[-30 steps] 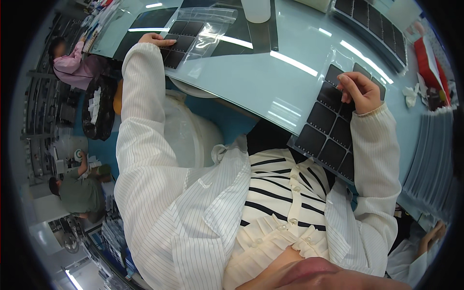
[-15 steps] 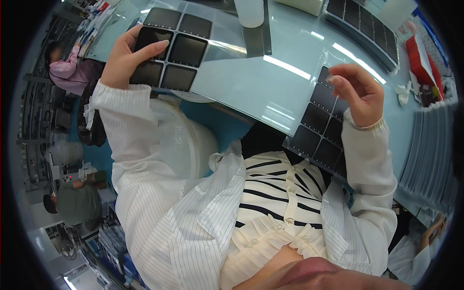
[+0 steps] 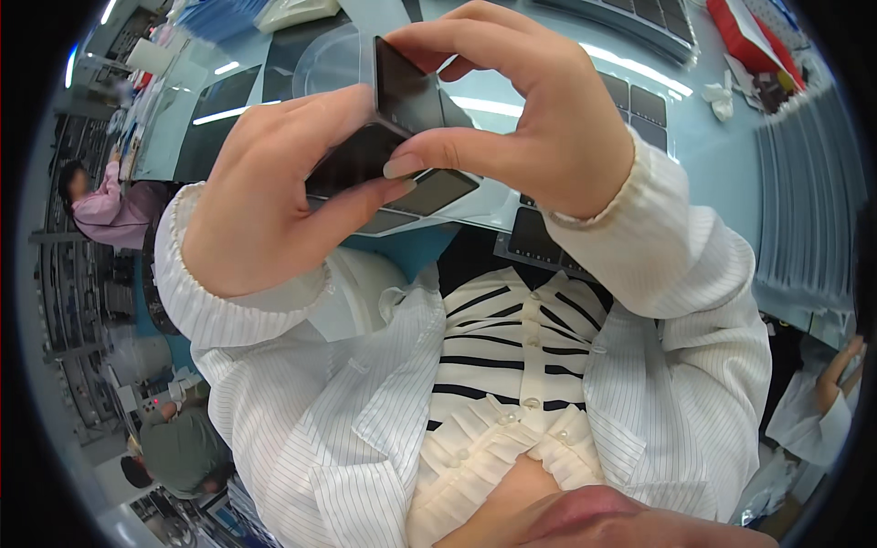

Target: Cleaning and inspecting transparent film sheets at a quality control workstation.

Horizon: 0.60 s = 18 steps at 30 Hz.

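Observation:
Both my hands are raised above the near edge of the glass-topped table, holding a sheet of dark, rounded-square panels (image 3: 352, 157). My left hand (image 3: 265, 187) wraps round its left side, with the thumb along the near panels. My right hand (image 3: 539, 105) pinches a panel that stands bent upward from the rest, thumb below and fingers over its top edge. Fingers hide much of the sheet, so I cannot tell whether that panel is still attached. A second sheet of dark panels (image 3: 533, 234) lies at the table's edge, partly under my right forearm.
A tall stack of clear sheets (image 3: 804, 210) stands at the right, near a crumpled white tissue (image 3: 720, 100) and a red box (image 3: 754, 36). More dark panels (image 3: 644, 11) lie at the far right. A whitish bucket (image 3: 352, 292) is below the table edge. Other people sit farther off.
My right hand has come left from above the second sheet and taken hold of the held sheet. That sheet was flat in my left hand; one part now stands bent up.

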Tool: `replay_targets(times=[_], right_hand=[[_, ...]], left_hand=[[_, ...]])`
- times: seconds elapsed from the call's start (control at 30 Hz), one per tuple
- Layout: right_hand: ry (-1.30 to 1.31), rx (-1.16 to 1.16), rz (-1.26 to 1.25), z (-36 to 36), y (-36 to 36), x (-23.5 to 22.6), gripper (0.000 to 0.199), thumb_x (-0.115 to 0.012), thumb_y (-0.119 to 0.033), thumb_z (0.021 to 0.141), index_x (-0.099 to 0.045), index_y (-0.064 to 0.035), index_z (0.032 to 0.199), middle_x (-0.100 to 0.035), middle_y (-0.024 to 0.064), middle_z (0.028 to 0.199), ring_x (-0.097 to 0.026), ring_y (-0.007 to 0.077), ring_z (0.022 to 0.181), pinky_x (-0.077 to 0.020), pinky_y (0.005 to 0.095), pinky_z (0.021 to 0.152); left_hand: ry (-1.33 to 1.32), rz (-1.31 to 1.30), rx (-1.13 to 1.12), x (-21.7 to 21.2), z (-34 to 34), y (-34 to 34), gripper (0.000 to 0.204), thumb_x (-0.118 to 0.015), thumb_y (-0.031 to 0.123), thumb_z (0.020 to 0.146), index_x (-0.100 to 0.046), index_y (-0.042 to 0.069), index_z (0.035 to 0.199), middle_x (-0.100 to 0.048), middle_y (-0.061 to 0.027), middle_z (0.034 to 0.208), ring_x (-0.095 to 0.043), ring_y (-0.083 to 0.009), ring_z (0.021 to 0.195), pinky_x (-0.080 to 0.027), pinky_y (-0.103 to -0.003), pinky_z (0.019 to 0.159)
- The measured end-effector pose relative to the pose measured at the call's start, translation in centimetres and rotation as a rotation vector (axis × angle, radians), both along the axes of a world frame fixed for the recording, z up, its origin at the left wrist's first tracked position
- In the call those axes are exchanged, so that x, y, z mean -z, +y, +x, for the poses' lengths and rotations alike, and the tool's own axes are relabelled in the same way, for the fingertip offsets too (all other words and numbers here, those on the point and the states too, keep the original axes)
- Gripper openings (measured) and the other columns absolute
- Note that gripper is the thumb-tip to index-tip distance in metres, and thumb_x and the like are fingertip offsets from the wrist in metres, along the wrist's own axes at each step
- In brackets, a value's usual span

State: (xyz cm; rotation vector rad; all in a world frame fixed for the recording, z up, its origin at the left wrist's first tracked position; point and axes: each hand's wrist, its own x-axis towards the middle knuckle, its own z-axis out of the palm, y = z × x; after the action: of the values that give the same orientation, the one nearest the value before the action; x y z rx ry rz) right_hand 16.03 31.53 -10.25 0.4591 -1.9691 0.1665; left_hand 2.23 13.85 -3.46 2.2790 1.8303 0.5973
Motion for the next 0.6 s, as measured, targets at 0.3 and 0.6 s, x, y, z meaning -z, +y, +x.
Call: replay_targets(times=[0.3, 0.6], right_hand=[[-0.521, -0.474, -0.914, 1.3, -1.1, -0.3, 0.052, -0.088, -0.017, 0.061, -0.069, 0.0032, 0.104, -0.066, 0.011, 0.095, -0.065, 0.0215, 0.09, -0.0516, 0.0346, 0.084], [-0.175, -0.97, -0.43, 0.2, 5.9, 0.5, 0.063, -0.088, -0.008, 0.066, -0.059, 0.0083, 0.12, -0.063, 0.0091, 0.104, -0.06, 0.015, 0.096, -0.0455, 0.0272, 0.088]], left_hand=[[-0.047, -0.179, 0.158, -1.4, -0.6, 0.0, 0.045, -0.076, 0.003, 0.07, -0.06, -0.002, 0.112, -0.065, -0.0089, 0.081, -0.061, -0.0236, 0.069, -0.044, -0.029, 0.065], [-0.283, -0.334, -0.121, -1.5, -6.5, 0.9, 0.052, -0.066, -0.004, 0.076, -0.053, 0.004, 0.127, -0.065, -0.0071, 0.104, -0.063, -0.0127, 0.088, -0.048, -0.023, 0.08]])
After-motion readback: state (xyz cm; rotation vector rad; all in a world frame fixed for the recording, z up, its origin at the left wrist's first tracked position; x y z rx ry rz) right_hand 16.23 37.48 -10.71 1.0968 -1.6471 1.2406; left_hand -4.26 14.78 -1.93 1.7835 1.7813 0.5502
